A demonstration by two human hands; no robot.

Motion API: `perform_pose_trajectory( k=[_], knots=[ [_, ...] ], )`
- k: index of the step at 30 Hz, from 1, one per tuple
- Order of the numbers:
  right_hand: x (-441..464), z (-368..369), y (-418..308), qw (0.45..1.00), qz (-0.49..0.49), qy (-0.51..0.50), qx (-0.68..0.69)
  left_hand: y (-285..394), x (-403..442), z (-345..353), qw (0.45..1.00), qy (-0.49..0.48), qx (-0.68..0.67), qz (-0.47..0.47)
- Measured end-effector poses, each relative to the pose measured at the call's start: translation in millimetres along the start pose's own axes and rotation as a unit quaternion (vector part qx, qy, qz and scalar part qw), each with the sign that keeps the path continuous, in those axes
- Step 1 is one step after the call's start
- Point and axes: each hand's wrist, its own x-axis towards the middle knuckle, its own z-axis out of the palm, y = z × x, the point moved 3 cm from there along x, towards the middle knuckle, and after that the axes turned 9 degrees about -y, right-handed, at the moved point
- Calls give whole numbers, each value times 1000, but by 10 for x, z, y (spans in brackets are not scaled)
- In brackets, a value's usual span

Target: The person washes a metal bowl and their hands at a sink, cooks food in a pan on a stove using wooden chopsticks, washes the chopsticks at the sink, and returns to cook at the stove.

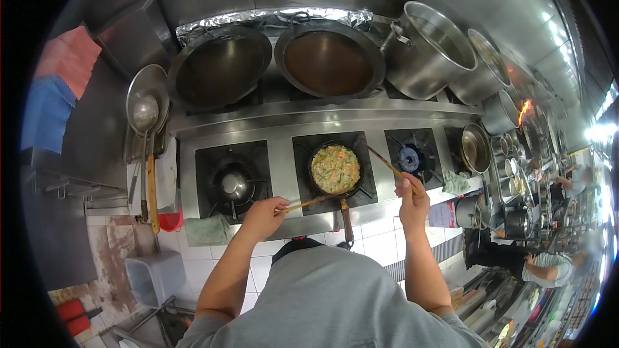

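Note:
A small dark pan [313, 181] on the middle burner holds a round, chopped vegetable mixture [335, 169] in green, orange and pale yellow. Its handle [346, 222] points toward me. At the pan's lower left, my left hand [263, 218] is closed on a thin wooden stick [300, 205], whose far end lies near the pan's edge. My right hand [412, 194], to the right of the pan, is closed on another wooden stick [385, 162] that slants up and left. Neither hand touches the pan handle.
Two large woks [221, 67] and a tall steel pot [422, 61] stand behind the burners. Ladles [146, 113] rest at the left, beside a green cloth [207, 229]. A dark-bottomed pan [476, 148] sits at right. Other people [548, 269] stand far right.

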Motion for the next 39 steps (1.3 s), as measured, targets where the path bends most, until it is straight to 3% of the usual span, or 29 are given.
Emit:
perform_pose_trajectory(
  k=[4, 11, 19, 39],
  knots=[
    [148, 208, -120, 999, -12, -36, -25, 219, -4, 26, 995, 13, 103, -11],
    [325, 483, -5, 996, 45, -83, 0, 322, 42, -8, 997, 65, 49, 6],
    [532, 612, 137, 983, 27, -142, -113, 285, 161, 106, 990, 81, 113, 0],
    [442, 557, -161, 963, 8, -125, -239, 435, 143, -140, 978, 94, 184, -19]
  ],
)
